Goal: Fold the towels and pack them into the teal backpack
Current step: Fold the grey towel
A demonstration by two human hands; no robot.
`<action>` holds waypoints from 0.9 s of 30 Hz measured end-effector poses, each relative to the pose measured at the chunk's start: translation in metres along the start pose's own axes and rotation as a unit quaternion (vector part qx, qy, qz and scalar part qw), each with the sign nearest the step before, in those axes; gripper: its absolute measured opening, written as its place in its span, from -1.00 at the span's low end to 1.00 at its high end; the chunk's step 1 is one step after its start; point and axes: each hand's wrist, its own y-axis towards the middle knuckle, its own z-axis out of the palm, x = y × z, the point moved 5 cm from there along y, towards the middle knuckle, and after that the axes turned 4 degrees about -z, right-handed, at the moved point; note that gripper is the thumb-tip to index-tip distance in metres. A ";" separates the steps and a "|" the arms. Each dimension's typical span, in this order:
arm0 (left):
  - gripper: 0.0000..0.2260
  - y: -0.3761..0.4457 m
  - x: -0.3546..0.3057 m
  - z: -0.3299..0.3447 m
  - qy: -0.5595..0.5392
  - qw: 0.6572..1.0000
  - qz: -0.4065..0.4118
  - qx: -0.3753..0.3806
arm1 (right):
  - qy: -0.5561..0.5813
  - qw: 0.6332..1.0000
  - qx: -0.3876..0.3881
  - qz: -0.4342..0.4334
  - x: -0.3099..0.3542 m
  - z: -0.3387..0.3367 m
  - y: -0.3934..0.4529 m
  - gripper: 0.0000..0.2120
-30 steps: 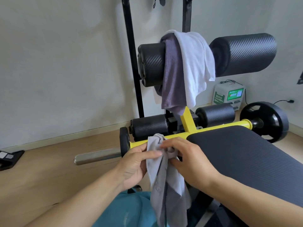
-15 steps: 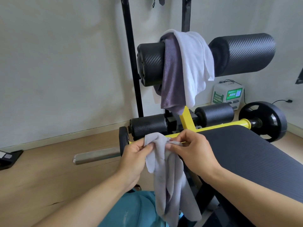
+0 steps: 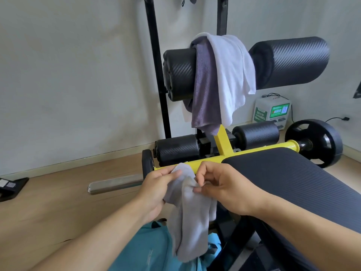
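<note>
A small light grey towel (image 3: 187, 218) hangs bunched in front of me, its lower end dangling over the teal backpack (image 3: 148, 251) on the floor. My left hand (image 3: 156, 190) grips the towel's upper left part. My right hand (image 3: 220, 184) pinches its upper edge between thumb and fingers, close beside the left. A purple towel (image 3: 204, 89) and a white towel (image 3: 232, 75) are draped over the upper black foam roller (image 3: 179, 75) of a weight bench.
The bench's black ribbed pad (image 3: 293, 184) fills the right side, with a yellow crossbar (image 3: 254, 151) and weight plate (image 3: 320, 141). A steel bar end (image 3: 115, 184) sticks out to the left over the wooden floor. A green-and-white box (image 3: 271, 112) stands by the wall.
Both hands have kept hold of the grey towel and shifted their grip along its top edge; the towel hangs more gathered and a little lower between them.
</note>
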 end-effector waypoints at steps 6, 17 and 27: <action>-0.80 -0.012 0.001 0.020 -0.022 0.994 -0.029 0.104 | 0.002 1.000 -0.029 -0.005 -0.005 -0.004 0.003 -0.84; -0.68 -0.018 -0.002 0.033 -0.197 0.962 -0.067 0.174 | -0.104 0.962 -0.253 0.007 0.002 -0.027 -0.003 -0.83; -0.75 -0.007 -0.002 0.021 -0.110 0.992 -0.021 0.054 | -0.106 0.991 -0.076 0.007 0.010 -0.007 -0.003 -0.84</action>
